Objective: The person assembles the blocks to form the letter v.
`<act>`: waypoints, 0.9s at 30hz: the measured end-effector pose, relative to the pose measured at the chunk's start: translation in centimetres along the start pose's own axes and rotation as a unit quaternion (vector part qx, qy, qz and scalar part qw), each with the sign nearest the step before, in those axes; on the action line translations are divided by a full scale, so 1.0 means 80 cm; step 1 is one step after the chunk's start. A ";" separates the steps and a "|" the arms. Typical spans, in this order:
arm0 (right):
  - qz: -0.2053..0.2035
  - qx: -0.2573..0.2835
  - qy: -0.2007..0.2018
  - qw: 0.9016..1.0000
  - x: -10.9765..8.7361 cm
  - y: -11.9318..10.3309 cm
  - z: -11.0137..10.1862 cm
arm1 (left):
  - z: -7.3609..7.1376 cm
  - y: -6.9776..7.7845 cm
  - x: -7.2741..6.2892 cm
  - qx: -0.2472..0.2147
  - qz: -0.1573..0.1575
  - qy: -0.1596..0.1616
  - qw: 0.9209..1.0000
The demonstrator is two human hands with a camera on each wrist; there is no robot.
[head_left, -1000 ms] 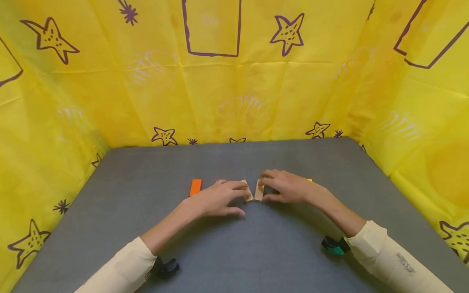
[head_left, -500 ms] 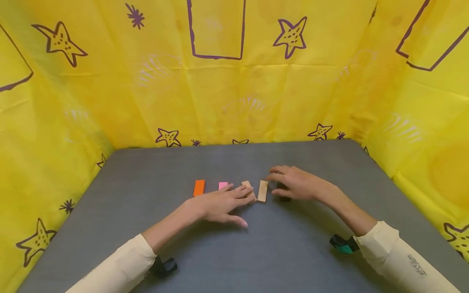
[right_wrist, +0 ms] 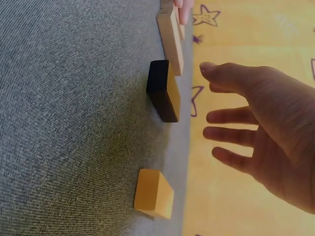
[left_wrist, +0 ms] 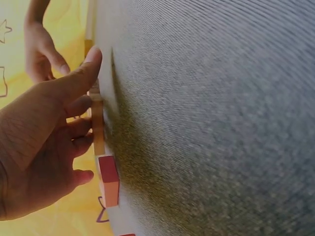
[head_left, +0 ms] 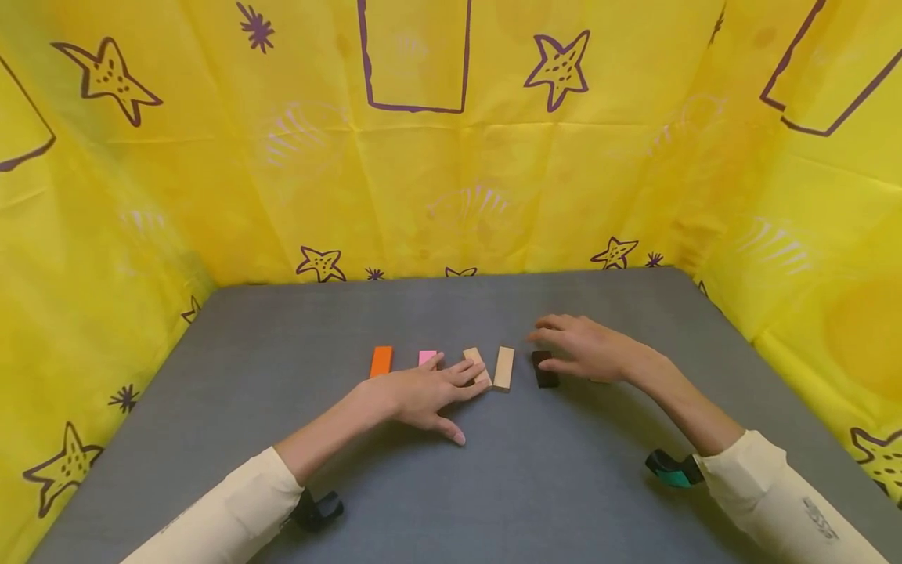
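My left hand (head_left: pixel 427 392) reaches over the table with fingers spread, its fingertips lying over a slanted plain wooden block (head_left: pixel 472 354). Under that same hand, a pink block (head_left: pixel 427 357) is partly covered. A second plain wooden block (head_left: pixel 503 369) lies between the two hands, its near end close to the slanted one. My right hand (head_left: pixel 588 346) hovers at a black block (head_left: pixel 544 374), holding nothing; the right wrist view shows its loosely bent fingers apart from the black block (right_wrist: pixel 163 91). In that view a yellow block (right_wrist: pixel 147 191) lies beyond the black one.
An orange block (head_left: pixel 381 361) lies at the left end of the row. The grey cloth-covered table (head_left: pixel 451 486) is enclosed at the back and sides by yellow patterned curtains (head_left: pixel 423 172). Dark wrist-camera mounts (head_left: pixel 317 511) hang below both sleeves.
My right hand has left the right plain block and moved right, uncovering the black block. My left fingers have straightened over the slanted block, and the pink block has come into view.
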State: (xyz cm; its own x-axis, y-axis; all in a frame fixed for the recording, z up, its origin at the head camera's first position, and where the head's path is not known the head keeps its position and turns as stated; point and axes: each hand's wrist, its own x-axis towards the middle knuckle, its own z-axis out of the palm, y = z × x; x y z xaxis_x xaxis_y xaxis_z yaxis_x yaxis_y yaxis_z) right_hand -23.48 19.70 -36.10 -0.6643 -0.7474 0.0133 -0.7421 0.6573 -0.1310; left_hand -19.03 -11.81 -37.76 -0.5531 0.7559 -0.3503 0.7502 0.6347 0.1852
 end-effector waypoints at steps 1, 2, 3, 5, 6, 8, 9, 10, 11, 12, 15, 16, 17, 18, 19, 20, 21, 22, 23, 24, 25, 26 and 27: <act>-0.001 0.000 -0.002 1.000 -0.001 0.001 0.001 | -0.001 0.001 0.001 0.001 -0.001 -0.003 1.000; -0.005 -0.002 -0.003 1.000 -0.002 0.002 0.002 | -0.002 0.002 0.001 0.003 -0.003 -0.005 1.000; -0.008 -0.003 -0.003 1.000 -0.002 0.002 0.003 | -0.002 0.002 0.002 0.005 -0.004 -0.007 1.000; -0.015 -0.004 -0.004 1.000 -0.003 0.004 0.005 | -0.002 0.003 0.004 0.011 -0.006 -0.007 1.000; -0.018 -0.005 -0.005 1.000 -0.004 0.004 0.006 | -0.002 0.003 0.005 0.014 -0.006 -0.007 1.000; -0.026 -0.006 -0.009 1.000 -0.003 0.005 0.007 | -0.001 0.003 0.005 0.017 -0.007 -0.008 1.000; -0.028 -0.002 -0.013 1.000 -0.003 0.004 0.008 | -0.001 0.003 0.005 0.017 -0.007 -0.009 1.000; -0.030 -0.001 -0.017 0.999 -0.002 0.004 0.009 | -0.001 0.003 0.005 0.018 -0.008 -0.010 1.000; -0.031 0.002 -0.021 0.999 -0.002 0.004 0.009 | -0.002 0.003 0.005 0.017 -0.009 -0.011 1.000; -0.032 0.003 -0.024 0.999 -0.001 0.003 0.009 | -0.002 0.003 0.004 0.018 -0.010 -0.012 1.000; -0.036 0.008 -0.030 0.999 0.000 0.003 0.009 | -0.003 0.003 0.003 0.019 -0.013 -0.012 1.000; -0.037 0.009 -0.031 0.999 0.001 0.003 0.008 | -0.004 0.002 0.004 0.020 -0.015 -0.011 1.000; -0.040 0.009 -0.031 0.999 0.002 0.003 0.008 | -0.004 0.002 0.004 0.021 -0.015 -0.011 1.000; -0.046 0.007 -0.030 0.998 0.002 0.004 0.008 | -0.004 0.002 0.004 0.022 -0.016 -0.012 1.000; -0.049 0.009 -0.031 0.998 0.003 0.004 0.008 | -0.004 0.003 0.005 0.024 -0.016 -0.012 1.000; -0.054 0.008 -0.030 0.998 0.003 0.004 0.007 | -0.005 0.003 0.005 0.026 -0.017 -0.013 0.999; -0.057 0.008 -0.031 0.998 0.004 0.004 0.007 | -0.005 0.004 0.006 0.028 -0.017 -0.013 0.999; -0.060 0.007 -0.031 0.998 0.004 0.004 0.007 | -0.005 0.004 0.006 0.030 -0.017 -0.014 0.999; -0.063 0.006 -0.033 0.997 0.004 0.004 0.007 | -0.005 0.005 0.006 0.033 -0.018 -0.015 0.999; -0.064 0.005 -0.036 0.997 0.005 0.003 0.006 | -0.005 0.006 0.007 0.034 -0.018 -0.017 0.999; -0.063 0.006 -0.039 0.997 0.005 0.003 0.006 | -0.006 0.006 0.007 0.033 -0.019 -0.018 0.999; -0.062 0.004 -0.042 0.997 0.005 0.003 0.006 | -0.006 0.007 0.008 0.032 -0.020 -0.019 0.999; -0.059 0.004 -0.045 0.997 0.005 0.003 0.006 | -0.007 0.007 0.008 0.030 -0.021 -0.020 0.999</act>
State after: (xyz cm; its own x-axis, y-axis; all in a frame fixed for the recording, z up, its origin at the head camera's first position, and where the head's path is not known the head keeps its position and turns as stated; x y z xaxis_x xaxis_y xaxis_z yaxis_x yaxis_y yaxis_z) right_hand -23.89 19.51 -36.57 -0.5609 -0.8257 -0.0604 -0.8140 0.5633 -0.1419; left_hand -19.15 -10.91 -37.39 -0.5701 0.7217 -0.3926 0.7481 0.6536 0.1151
